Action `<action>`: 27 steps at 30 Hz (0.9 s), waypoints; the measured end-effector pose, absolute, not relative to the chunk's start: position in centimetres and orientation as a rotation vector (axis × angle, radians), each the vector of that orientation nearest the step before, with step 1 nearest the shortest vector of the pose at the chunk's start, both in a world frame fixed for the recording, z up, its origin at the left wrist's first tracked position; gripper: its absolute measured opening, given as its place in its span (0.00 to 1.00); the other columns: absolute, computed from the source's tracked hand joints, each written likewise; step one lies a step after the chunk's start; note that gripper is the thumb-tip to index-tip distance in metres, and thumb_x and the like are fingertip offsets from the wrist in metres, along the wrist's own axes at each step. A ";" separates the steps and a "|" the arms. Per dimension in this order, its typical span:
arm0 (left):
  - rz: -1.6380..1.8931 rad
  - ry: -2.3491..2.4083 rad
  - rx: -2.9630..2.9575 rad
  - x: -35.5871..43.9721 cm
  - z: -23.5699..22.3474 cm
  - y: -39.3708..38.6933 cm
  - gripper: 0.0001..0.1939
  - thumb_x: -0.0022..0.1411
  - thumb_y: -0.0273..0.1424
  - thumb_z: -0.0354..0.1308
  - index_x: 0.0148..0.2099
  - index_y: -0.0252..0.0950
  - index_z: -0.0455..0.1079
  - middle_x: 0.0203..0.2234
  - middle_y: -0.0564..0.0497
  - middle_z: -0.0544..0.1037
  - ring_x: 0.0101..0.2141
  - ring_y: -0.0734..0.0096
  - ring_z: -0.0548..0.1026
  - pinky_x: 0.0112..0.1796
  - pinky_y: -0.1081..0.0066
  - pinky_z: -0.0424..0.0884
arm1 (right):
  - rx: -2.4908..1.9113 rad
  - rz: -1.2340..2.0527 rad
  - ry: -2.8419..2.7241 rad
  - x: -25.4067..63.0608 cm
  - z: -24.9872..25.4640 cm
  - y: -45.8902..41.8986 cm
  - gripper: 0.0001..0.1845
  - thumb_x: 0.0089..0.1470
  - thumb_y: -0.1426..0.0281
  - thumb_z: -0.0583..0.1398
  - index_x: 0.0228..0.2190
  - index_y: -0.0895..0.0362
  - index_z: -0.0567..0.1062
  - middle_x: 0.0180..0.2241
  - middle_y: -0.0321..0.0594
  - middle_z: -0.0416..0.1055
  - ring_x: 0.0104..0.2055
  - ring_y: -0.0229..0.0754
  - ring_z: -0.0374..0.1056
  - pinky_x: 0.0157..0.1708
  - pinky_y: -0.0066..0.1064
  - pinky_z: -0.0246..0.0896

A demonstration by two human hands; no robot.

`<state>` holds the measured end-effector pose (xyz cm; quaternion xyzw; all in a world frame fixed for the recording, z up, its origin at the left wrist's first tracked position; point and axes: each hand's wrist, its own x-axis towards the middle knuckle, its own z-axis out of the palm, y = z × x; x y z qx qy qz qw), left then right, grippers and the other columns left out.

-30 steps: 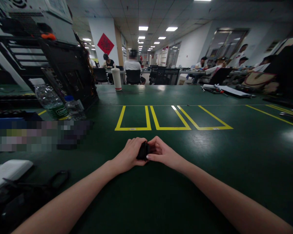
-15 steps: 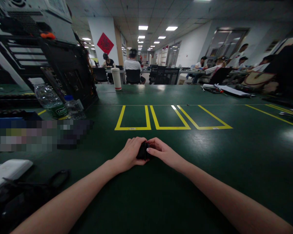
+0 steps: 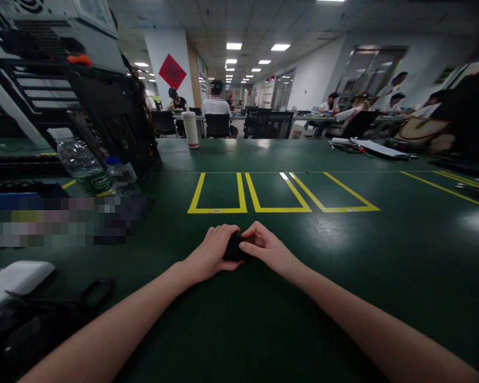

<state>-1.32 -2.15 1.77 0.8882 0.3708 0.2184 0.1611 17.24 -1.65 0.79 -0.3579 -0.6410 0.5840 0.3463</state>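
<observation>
Green desk [image 3: 375,260], toward near edge: left hand [image 3: 213,249] curls round black part [image 3: 232,249], right hand [image 3: 266,249] pinches its end; slack left grip could drop it

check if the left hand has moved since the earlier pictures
No, no visible shift: the left hand, holding a black object, sits in the same spot just on the near side of the leftmost yellow tape outline.

Pale room beneath a panelled ceiling [image 3: 207,26]

Bright lamps [image 3: 233,46] line it at 12 o'clock. At 11, a pillar [image 3: 154,48] bears a red diamond-shaped sign [image 3: 172,72]. A white wall [image 3: 309,80] recedes at 1, with black chairs [image 3: 277,126] below. A metal-framed door [image 3: 377,66] shows at 2. The green table [image 3: 287,154] spans 9 to 3, glossy near 4.
</observation>
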 end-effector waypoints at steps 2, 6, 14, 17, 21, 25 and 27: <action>0.628 1.063 2.534 -1.3 1.6 -2.1 0.28 0.51 0.31 0.60 0.51 0.39 0.51 0.43 0.47 0.65 0.43 0.60 0.66 0.42 0.61 0.61 | -0.958 1.520 -1.665 17.2 0.7 -1.6 0.12 0.47 0.67 0.59 0.34 0.55 0.63 0.36 0.35 0.64 0.40 0.39 0.64 0.41 0.36 0.61; 0.647 1.057 2.550 -1.3 0.8 -1.7 0.29 0.50 0.31 0.61 0.51 0.39 0.51 0.43 0.47 0.65 0.43 0.60 0.65 0.43 0.61 0.61 | -1.013 1.548 -1.667 17.5 0.3 -1.2 0.17 0.45 0.66 0.61 0.37 0.56 0.62 0.38 0.38 0.64 0.41 0.40 0.64 0.43 0.38 0.60; 0.605 1.098 2.527 -1.3 1.0 -1.6 0.29 0.50 0.33 0.61 0.51 0.37 0.51 0.43 0.46 0.64 0.41 0.60 0.65 0.41 0.61 0.63 | -1.187 1.394 -1.582 18.3 -0.1 -0.2 0.19 0.41 0.62 0.63 0.34 0.58 0.64 0.35 0.39 0.66 0.39 0.40 0.64 0.42 0.39 0.60; 0.613 1.094 2.519 -1.3 1.4 -1.8 0.28 0.50 0.32 0.61 0.51 0.37 0.51 0.43 0.46 0.64 0.42 0.61 0.65 0.41 0.61 0.63 | -1.070 1.497 -1.562 17.6 0.0 -0.8 0.18 0.42 0.65 0.63 0.34 0.58 0.64 0.35 0.38 0.67 0.39 0.40 0.65 0.42 0.37 0.61; 0.625 1.094 2.526 -1.2 1.3 -1.9 0.28 0.51 0.33 0.60 0.51 0.37 0.51 0.43 0.46 0.64 0.41 0.61 0.66 0.41 0.61 0.63 | -0.999 1.503 -1.492 16.2 -0.2 -1.7 0.15 0.43 0.67 0.62 0.34 0.57 0.65 0.37 0.37 0.67 0.41 0.40 0.66 0.42 0.37 0.62; 0.636 1.090 2.545 -1.2 1.1 -2.0 0.28 0.52 0.32 0.60 0.51 0.38 0.50 0.44 0.46 0.64 0.43 0.60 0.65 0.42 0.61 0.62 | -1.010 1.449 -1.497 15.7 -0.2 -2.4 0.13 0.45 0.67 0.61 0.34 0.56 0.66 0.38 0.37 0.68 0.42 0.41 0.65 0.43 0.38 0.61; 0.648 1.095 2.537 -1.2 1.1 -2.0 0.28 0.52 0.32 0.60 0.51 0.38 0.50 0.44 0.46 0.64 0.43 0.60 0.66 0.41 0.61 0.62 | -1.025 1.404 -1.512 15.7 -0.1 -2.7 0.12 0.45 0.67 0.61 0.34 0.56 0.67 0.38 0.37 0.68 0.44 0.42 0.64 0.45 0.38 0.60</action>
